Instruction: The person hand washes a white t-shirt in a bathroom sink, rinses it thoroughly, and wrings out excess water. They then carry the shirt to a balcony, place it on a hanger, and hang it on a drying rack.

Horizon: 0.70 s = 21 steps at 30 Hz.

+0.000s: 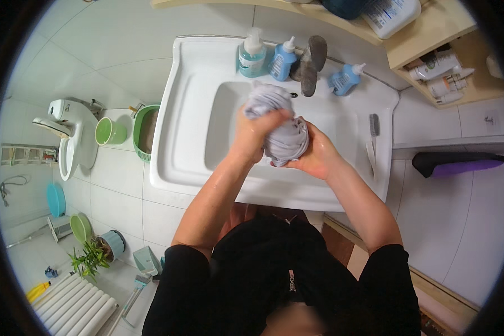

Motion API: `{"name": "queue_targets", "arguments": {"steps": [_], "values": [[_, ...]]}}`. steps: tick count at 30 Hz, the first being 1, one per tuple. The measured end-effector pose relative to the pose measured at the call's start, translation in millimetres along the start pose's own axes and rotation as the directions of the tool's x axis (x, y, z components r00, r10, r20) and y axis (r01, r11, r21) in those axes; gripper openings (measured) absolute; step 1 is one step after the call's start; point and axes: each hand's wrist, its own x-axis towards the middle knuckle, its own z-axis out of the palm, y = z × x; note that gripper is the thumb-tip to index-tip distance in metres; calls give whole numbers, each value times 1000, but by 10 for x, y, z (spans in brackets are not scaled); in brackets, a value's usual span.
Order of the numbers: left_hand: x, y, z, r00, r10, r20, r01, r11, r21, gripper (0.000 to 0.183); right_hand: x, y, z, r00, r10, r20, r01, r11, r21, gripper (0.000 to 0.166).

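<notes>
A bunched, wet-looking light grey cloth (286, 140) is held above the basin of a white ceramic sink (185, 168). My left hand (256, 130) grips its upper left part, slightly blurred, with the thumb across the fabric. Around the lower right side of the bundle, my right hand (317, 153) is curled, its palm against the cloth. The cloth hides several of my fingertips. Both forearms look wet in places.
Along the sink's back edge stand a pump bottle (252, 59), two blue squeeze bottles (282, 62) (345, 80) and a dark faucet (309, 69). A brush (374, 126) lies on the right rim. Wooden shelves (428, 25) overhang the upper right.
</notes>
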Motion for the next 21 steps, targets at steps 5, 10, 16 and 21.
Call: {"name": "queue_targets", "arguments": {"steps": [5, 10, 16, 21], "values": [[-11, -279, 93, 949, -317, -8, 271, 825, -496, 32, -318, -79, -267, 984, -176, 20, 176, 967, -187, 50], [-5, -665, 528, 908, -418, -27, 319, 731, -603, 39, -790, 247, -366, 791, -612, -6, 579, 751, -318, 62], [-92, -1158, 712, 829, -554, 80, 493, 655, -573, 30, -915, 681, -422, 487, -744, -458, 636, 661, -397, 44], [-76, -1353, 735, 741, -636, 215, 651, 604, -459, 39, -963, 781, -801, 504, -737, -450, 688, 658, -307, 42]]}}
